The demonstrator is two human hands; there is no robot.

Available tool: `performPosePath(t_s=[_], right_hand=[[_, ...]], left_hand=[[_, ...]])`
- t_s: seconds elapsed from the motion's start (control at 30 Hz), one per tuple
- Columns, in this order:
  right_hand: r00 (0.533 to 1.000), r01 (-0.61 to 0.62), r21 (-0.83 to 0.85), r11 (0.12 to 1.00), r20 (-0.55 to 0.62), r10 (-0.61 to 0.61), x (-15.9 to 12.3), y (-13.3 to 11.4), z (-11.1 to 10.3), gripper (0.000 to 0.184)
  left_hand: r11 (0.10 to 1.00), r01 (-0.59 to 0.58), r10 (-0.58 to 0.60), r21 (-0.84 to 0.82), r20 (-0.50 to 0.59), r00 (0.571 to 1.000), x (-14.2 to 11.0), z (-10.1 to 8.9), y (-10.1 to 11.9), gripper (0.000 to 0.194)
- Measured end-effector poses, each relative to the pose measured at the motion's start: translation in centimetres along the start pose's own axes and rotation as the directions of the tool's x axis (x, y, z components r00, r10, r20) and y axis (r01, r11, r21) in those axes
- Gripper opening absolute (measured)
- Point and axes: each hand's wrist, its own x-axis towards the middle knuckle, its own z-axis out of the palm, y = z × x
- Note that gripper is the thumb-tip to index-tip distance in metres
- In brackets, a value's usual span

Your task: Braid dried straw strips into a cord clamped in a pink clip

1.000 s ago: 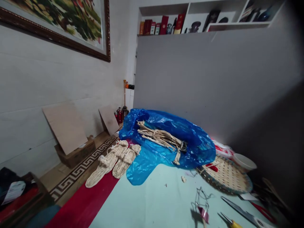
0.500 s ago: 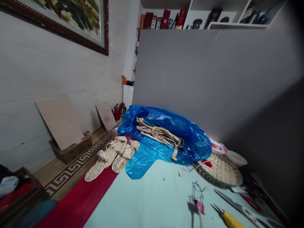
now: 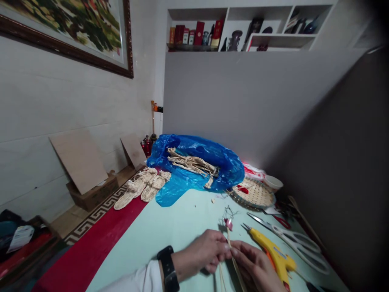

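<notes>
Presently, a grey panel [image 3: 225, 97] stands behind the pale green worktop [image 3: 158, 243], which has a red strip along its left side. On the far part: blue plastic bag [image 3: 231, 168], spread open, a tied straw bundle [image 3: 194, 163] lying in it. Right of the bag: round woven tray [image 3: 258, 196]. Left of it: two straw sandals [image 3: 136, 185], side by side. Near right: scissors [image 3: 285, 234], then a yellow glue gun [image 3: 270, 245] just beside the right hand. Left hand [image 3: 211, 252] and right hand [image 3: 257, 263] nearly meet at the near edge; fingers of both pinched closed on a pale straw strand [image 3: 229, 238]. Strand position: between the fingertips, upper end at a small pink clip [image 3: 228, 224].
</notes>
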Motion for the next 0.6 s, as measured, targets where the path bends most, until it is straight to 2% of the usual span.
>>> performPosePath(t_s=[0.1, 0.2, 0.37, 0.6], right_hand=[[0.992, 0.100, -0.244, 0.965, 0.094, -0.080, -0.4, -0.3, 0.3, 0.045], [0.995, 0.097, -0.304, 0.948, 0.040, -0.090, -0.7, -0.7, 0.4, 0.034], [0.989, 0.123, -0.447, 0.886, -0.023, -0.149, -1.1, -1.3, 0.3, 0.024], [0.970, 0.169, -0.629, 0.759, -0.031, -0.242, -2.4, -2.6, -0.1, 0.019]], left_hand=[[0.999, 0.002, 0.000, 0.054, -0.041, 0.999, -0.3, 0.2, 0.1, 0.014], [0.991, -0.025, 0.035, 0.130, -0.080, 0.996, -0.1, 0.2, 0.0, 0.017], [0.969, -0.057, 0.079, 0.239, -0.081, 0.994, 0.3, 0.2, 0.3, 0.021], [0.965, 0.022, 0.013, 0.261, -0.129, 0.992, 0.3, 0.4, 0.7, 0.023]])
